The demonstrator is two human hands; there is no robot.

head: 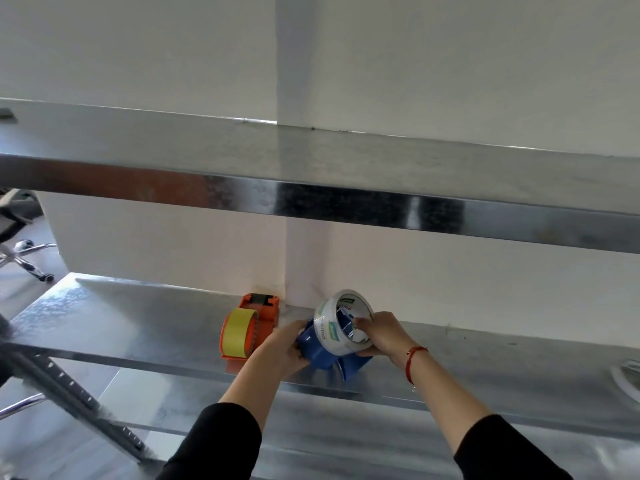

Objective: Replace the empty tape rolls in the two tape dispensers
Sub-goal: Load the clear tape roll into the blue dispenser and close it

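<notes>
Black sleeves nearest; left hand (277, 348) clamps blue dispenser (318, 351) on the metal shelf (485, 368), right hand (377, 336) fingers hooked inside the clear tape roll (341, 318), half seated on it. Roll may cock on the hub and jam, or the dispenser skid into the orange dispenser (249, 327) just beside.

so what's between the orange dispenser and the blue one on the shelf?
In the head view, the left hand fills the gap: it grips the blue dispenser on the side facing the orange dispenser. Otherwise only bare metal shelf.
</notes>
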